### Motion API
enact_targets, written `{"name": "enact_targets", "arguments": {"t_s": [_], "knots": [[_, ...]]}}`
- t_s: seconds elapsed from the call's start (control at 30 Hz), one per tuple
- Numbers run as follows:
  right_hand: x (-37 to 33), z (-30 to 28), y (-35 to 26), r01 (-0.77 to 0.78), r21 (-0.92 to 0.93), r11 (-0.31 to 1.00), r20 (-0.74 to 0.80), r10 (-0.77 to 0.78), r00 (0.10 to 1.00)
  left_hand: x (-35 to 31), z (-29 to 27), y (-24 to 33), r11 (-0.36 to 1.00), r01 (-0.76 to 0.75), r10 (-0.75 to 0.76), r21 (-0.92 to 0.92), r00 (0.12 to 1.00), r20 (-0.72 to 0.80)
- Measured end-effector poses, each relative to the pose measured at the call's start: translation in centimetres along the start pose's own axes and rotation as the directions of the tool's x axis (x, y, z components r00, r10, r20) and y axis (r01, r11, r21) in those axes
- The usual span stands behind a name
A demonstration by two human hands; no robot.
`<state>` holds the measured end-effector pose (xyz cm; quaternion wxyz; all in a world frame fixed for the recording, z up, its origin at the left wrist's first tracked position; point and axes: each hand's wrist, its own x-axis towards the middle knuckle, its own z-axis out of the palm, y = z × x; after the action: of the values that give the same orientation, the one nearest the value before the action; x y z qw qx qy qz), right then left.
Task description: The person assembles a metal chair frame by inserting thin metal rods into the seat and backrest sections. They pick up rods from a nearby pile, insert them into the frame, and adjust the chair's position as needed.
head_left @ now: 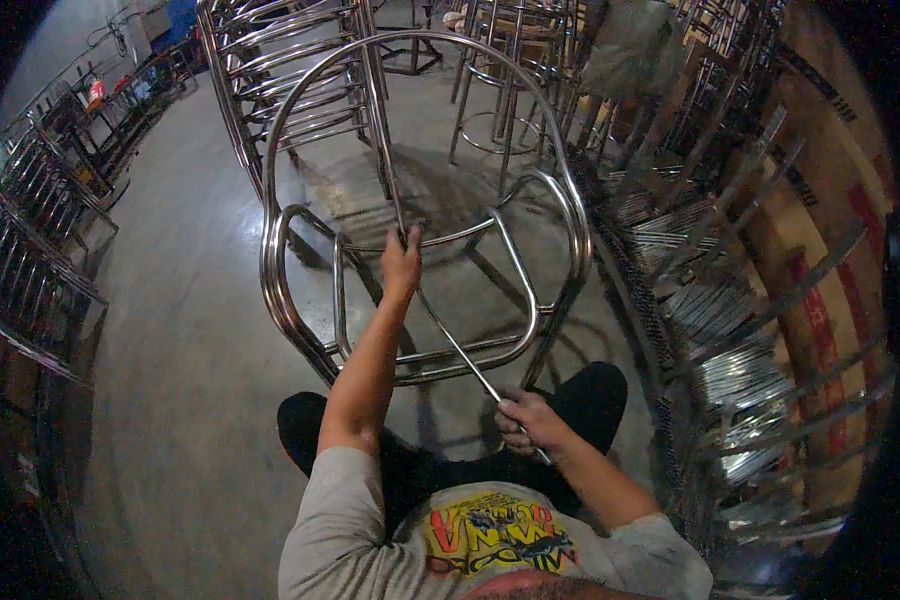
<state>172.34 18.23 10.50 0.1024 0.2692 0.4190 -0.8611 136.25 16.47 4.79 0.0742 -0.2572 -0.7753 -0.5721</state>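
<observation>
A shiny tubular metal chair frame [577, 205] stands on the floor in front of me, with a large rounded back hoop and a smaller seat loop. A thin metal rod [460, 350] slants across it, its lower part between my two hands. My left hand [402, 262] is closed around the rod above the seat loop. My right hand [530, 420] grips it lower down, close to my knees, and a short end sticks out below the fist. Whether the rod touches the chair frame I cannot tell.
Stacked metal chair frames [290, 75] stand just beyond. Round-ringed stool frames [500, 100] are farther right. Along the right side, a rack [660, 400] holds bundles of metal pieces [740, 385]. More frames [40, 230] line the left. Concrete floor [180, 300] lies between.
</observation>
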Motion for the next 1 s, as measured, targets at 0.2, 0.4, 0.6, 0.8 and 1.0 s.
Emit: {"name": "enact_targets", "arguments": {"t_s": [0.2,0.4,0.6,0.8,1.0], "knots": [[7.2,0.8,-2.9,0.143,-0.157,0.977,-0.189,-0.172,0.967,-6.3,-0.6,-3.0,0.912,0.056,-0.258,0.407,0.850,0.459],[10.5,1.1,-4.7,0.128,-0.083,0.988,-0.163,-0.141,0.977,-7.6,-0.3,-4.0,0.873,0.010,-0.301,0.488,0.797,0.523],[12.3,0.8,-4.7,0.146,-0.010,0.989,-0.207,-0.145,0.967,-7.3,-0.2,-5.0,0.852,0.025,-0.382,0.523,0.712,0.589],[12.5,0.6,-5.0,0.163,-0.032,0.986,-0.202,-0.166,0.965,-8.0,0.3,-5.6,0.849,0.003,-0.362,0.528,0.731,0.579],[12.8,0.9,-4.4,0.235,-0.029,0.972,-0.222,-0.235,0.946,-7.4,-1.7,-2.0,0.840,-0.014,-0.392,0.542,0.674,0.626]]}}
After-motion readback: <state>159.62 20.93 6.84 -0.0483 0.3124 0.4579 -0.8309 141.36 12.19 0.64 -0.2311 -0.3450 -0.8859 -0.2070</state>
